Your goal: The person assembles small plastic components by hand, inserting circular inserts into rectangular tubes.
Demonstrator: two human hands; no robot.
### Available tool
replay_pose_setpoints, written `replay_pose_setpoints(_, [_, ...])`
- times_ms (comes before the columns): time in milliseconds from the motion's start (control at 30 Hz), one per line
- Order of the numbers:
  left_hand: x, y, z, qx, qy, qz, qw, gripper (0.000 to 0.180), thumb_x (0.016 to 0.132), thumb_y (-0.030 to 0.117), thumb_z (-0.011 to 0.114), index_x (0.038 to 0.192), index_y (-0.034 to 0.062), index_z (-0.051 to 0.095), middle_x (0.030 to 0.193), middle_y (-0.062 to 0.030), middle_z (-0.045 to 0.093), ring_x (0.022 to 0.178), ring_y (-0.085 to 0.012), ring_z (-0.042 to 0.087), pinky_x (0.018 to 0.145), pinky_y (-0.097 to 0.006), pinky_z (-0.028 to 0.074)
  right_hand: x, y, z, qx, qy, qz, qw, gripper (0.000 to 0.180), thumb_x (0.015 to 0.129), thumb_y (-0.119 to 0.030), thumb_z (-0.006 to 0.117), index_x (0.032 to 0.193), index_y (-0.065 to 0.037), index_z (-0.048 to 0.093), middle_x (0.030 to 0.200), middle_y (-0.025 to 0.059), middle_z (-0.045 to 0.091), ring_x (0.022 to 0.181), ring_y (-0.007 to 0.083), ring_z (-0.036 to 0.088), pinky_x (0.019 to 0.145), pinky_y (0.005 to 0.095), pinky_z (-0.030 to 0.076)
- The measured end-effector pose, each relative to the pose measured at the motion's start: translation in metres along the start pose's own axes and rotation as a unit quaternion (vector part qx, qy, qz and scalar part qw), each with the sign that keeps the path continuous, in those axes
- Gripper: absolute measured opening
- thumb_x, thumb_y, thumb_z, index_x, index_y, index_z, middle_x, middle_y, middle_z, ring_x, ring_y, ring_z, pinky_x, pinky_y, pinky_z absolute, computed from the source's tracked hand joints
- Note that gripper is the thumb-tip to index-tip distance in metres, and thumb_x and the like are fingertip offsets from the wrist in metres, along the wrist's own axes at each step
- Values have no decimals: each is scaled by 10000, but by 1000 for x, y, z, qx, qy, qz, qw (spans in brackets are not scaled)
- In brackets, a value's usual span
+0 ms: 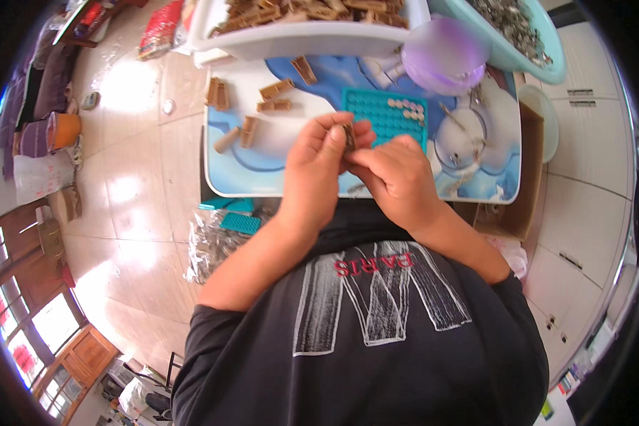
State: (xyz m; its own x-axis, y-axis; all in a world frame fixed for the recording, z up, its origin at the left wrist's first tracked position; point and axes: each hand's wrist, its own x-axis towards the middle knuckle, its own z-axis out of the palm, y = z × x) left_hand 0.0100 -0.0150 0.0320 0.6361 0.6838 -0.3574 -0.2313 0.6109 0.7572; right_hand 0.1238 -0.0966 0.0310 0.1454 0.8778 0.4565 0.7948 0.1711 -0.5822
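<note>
My left hand (311,160) pinches a small dark brown piece (348,137) between thumb and fingers, above the near edge of the table. My right hand (399,174) is closed with its fingertips at the lower end of that piece; whatever sits between them is hidden. Just beyond my hands lies a teal tray (380,106) with rows of round hollows. Several small pale round pieces (412,110) sit at its far right. To the left are several loose brown plastic pieces, one (248,132) beside a tan cylinder (226,140).
A white bin (305,44) heaped with brown pieces stands at the far side. On the right are a purple bowl (444,60) and a light teal basin (557,60) of small metal parts. Clear plastic bags (209,245) and teal trays (240,224) lie below the table's left corner.
</note>
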Motion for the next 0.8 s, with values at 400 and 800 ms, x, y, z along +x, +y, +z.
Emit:
replay_pose_setpoints(400, [1, -8, -2, 32, -27, -13, 999, 244, 977, 183, 422, 1142, 10, 474, 1081, -131, 609, 952, -168, 605, 819, -290, 502, -3, 6, -12, 13, 8, 25, 1000, 159, 749, -95, 679, 905, -83, 653, 665, 34, 605, 612, 206, 561, 628, 337, 368])
replay_pose_setpoints(800, [-1, -9, -12, 54, -76, -68, 993, 289, 954, 143, 470, 1181, -30, 519, 997, -89, 624, 877, -152, 624, 827, -301, 516, 7, 12, -16, 19, -1, 97, 995, 69, 760, -102, 668, 776, -71, 608, 704, 48, 629, 629, 225, 573, 640, 324, 386])
